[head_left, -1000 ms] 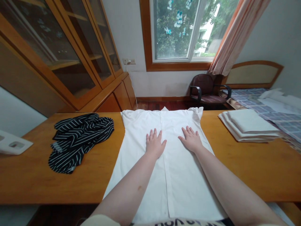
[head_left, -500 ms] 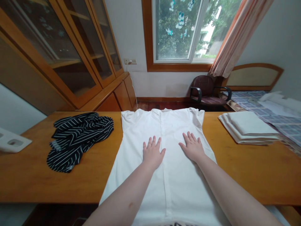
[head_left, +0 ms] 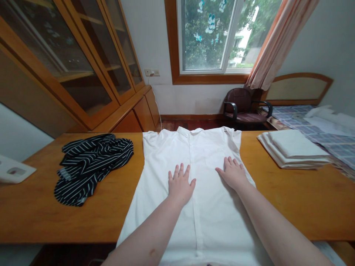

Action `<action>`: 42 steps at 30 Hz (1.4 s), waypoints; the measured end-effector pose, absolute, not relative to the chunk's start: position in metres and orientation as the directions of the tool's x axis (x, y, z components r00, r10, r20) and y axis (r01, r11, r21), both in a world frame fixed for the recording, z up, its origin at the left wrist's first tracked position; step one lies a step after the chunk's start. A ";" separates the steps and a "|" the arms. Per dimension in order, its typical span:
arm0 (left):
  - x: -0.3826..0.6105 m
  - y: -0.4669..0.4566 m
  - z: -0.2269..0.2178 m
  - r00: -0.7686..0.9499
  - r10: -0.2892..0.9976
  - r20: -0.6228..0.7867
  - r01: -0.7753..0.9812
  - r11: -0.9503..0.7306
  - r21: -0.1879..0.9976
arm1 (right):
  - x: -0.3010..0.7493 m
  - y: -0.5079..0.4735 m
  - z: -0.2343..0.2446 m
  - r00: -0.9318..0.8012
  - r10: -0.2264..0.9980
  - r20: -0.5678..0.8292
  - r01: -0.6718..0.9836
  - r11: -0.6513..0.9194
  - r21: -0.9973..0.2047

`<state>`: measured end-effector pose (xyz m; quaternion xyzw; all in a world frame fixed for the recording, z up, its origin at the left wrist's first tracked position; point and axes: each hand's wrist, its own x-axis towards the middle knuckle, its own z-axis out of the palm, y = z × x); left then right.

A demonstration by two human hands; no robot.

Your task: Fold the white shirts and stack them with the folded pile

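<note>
A white shirt (head_left: 199, 147) lies spread flat on the wooden table (head_left: 291, 199), collar at the far edge and hem hanging over the near edge. My left hand (head_left: 179, 183) rests palm down on the shirt just left of its middle seam, fingers stretched out. Flat on the shirt near its right edge is my right hand (head_left: 233, 173), fingers also spread. Neither hand holds anything.
A crumpled black-and-white striped garment (head_left: 91, 164) lies on the table's left part. A stack of folded white cloths (head_left: 294, 149) sits at the right. A white object (head_left: 13, 171) is at the far left edge. Beyond the table stand a cabinet (head_left: 83, 74), a chair (head_left: 244, 105) and a bed (head_left: 318, 125).
Both hands have slid a little toward me over the shirt, and the right hand has moved outward toward the shirt's right edge. The shirt's collar now lies flatter at the far edge.
</note>
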<state>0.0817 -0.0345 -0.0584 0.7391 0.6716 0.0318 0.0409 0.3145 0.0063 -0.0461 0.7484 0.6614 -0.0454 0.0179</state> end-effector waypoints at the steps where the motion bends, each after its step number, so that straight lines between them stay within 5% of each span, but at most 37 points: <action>1: 0.082 -0.034 -0.059 0.095 0.995 -0.006 0.990 -0.094 0.102 | 0.316 0.011 -0.043 0.170 0.982 -0.076 0.985 -0.172 -0.015; 3: 0.082 -0.034 -0.059 0.095 0.995 0.005 0.990 -0.095 0.100 | 0.313 0.021 -0.037 0.179 0.983 -0.047 0.984 -0.180 -0.001; 8: 0.082 -0.036 -0.058 0.092 0.996 -0.004 0.992 -0.091 0.093 | 0.285 0.039 -0.038 -0.267 0.962 -0.064 0.956 0.255 -0.147; 10: 0.080 -0.038 -0.058 0.079 0.997 -0.022 0.993 -0.077 0.091 | 0.275 0.041 -0.043 -0.337 0.939 -0.072 0.928 0.319 -0.190; 14: 0.077 -0.048 -0.060 0.066 0.996 -0.065 0.995 -0.060 0.083 | 0.274 0.038 -0.055 -0.250 0.967 -0.048 0.955 0.238 -0.177; 22: 0.077 -0.049 -0.039 0.078 0.969 -0.234 0.994 -0.057 0.095 | 0.292 0.037 -0.061 0.163 0.985 -0.048 0.982 -0.167 -0.092; 26: 0.075 -0.014 -0.008 0.072 0.962 -0.263 0.993 -0.044 0.110 | 0.290 0.037 -0.061 0.168 0.984 -0.062 0.982 -0.173 -0.078; 31: 0.062 0.042 -0.013 0.233 0.973 0.008 0.969 -0.232 0.079 | 0.290 0.037 -0.061 0.157 0.984 -0.080 0.984 -0.163 -0.076; 42: 0.045 0.044 -0.049 0.204 0.978 -0.047 0.978 -0.201 0.057 | 0.282 0.026 -0.056 0.208 0.963 -0.174 0.978 -0.206 0.029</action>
